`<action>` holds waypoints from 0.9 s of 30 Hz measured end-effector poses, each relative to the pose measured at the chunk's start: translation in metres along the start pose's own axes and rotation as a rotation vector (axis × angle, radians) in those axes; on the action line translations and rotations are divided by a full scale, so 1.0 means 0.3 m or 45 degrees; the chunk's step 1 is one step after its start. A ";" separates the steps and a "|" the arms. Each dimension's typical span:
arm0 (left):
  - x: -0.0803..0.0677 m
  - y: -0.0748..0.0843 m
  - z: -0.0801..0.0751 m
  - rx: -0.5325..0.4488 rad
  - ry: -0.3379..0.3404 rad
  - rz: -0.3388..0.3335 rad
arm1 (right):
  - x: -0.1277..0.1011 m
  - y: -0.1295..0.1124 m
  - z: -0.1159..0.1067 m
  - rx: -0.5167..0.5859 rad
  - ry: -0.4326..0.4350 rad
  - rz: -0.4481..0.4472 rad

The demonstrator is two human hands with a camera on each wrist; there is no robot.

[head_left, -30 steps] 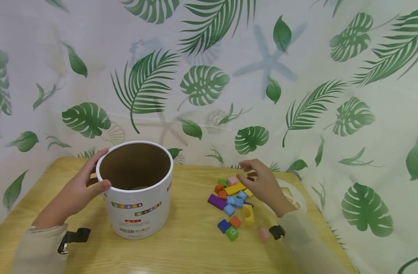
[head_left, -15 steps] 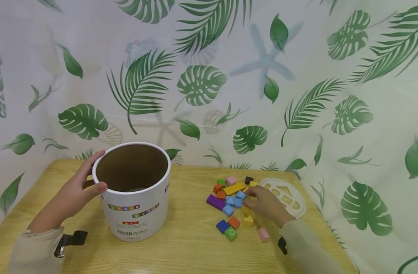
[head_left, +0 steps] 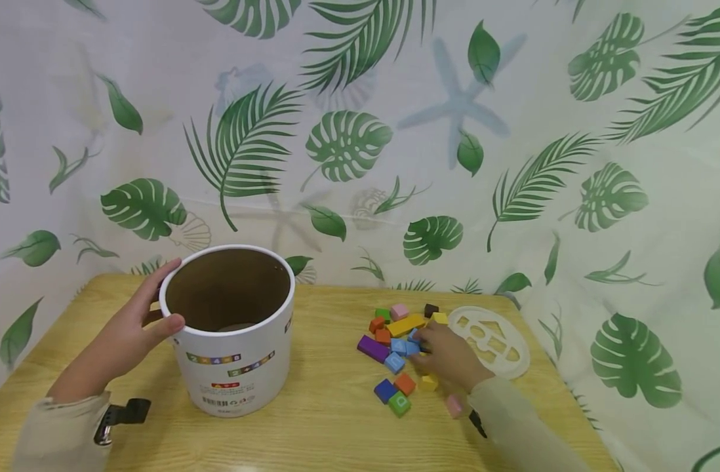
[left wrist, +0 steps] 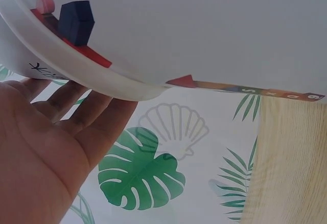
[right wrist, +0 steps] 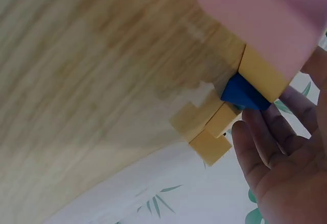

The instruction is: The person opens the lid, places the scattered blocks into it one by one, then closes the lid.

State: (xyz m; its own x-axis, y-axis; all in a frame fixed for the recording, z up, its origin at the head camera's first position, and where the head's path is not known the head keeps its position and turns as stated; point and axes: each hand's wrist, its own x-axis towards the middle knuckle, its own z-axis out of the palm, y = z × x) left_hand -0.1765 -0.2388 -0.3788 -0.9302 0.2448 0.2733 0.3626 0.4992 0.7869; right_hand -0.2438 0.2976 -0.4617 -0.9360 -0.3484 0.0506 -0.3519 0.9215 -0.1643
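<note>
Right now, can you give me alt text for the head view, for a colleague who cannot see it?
A person's left hand grips the rim of an open white tub on a wooden table, while the right hand reaches into a scatter of small coloured blocks. A white shape-sorter lid lies beside them; a leaf-print curtain hangs behind.

A wooden table [head_left: 324, 432] carries a white bucket [head_left: 236, 367], coloured blocks [head_left: 395, 347] and a stencil lid [head_left: 492, 331].

Open tabletop [head_left: 330, 419] btwn bucket [head_left: 236, 367] & block pile [head_left: 398, 344].

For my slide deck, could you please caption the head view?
Left hand holds a white cylindrical tub; right hand rests among small coloured blocks on a wooden table.
</note>
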 end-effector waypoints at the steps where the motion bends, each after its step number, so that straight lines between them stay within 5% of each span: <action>1: 0.000 -0.001 0.000 0.001 0.000 0.002 | 0.003 -0.001 0.002 -0.007 0.008 -0.012; 17: 0.006 -0.013 0.005 0.013 0.022 0.002 | 0.020 -0.003 0.017 -0.017 0.024 0.045; 27: 0.002 -0.011 0.005 0.008 0.021 -0.001 | 0.012 -0.006 -0.032 0.069 0.157 0.019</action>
State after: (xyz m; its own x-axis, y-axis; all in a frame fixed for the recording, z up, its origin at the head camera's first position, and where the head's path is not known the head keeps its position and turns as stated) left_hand -0.1782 -0.2389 -0.3820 -0.9312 0.2312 0.2820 0.3625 0.5048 0.7834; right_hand -0.2468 0.2965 -0.4517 -0.9364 -0.3082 0.1679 -0.3402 0.9146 -0.2186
